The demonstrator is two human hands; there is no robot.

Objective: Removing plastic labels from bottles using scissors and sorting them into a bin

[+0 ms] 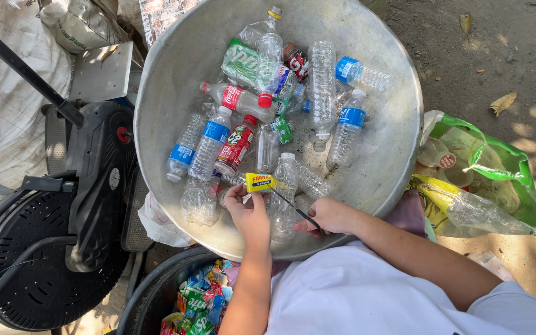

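Note:
A big round metal basin (169, 93) holds several empty clear plastic bottles with blue, red and green labels. At its near edge my left hand (248, 209) grips a clear bottle (283, 186) and pinches its yellow label (259, 182). My right hand (329, 216) holds a thin dark blade (293, 208) whose tip lies against that yellow label. Both hands rest over the basin's near rim. My white shirt fills the bottom right.
A green bag (504, 180) with plastic items lies right of the basin on dirt ground. A dark bin (150, 291) with torn colourful labels stands below the basin. A black fan and machine parts (94, 180) crowd the left.

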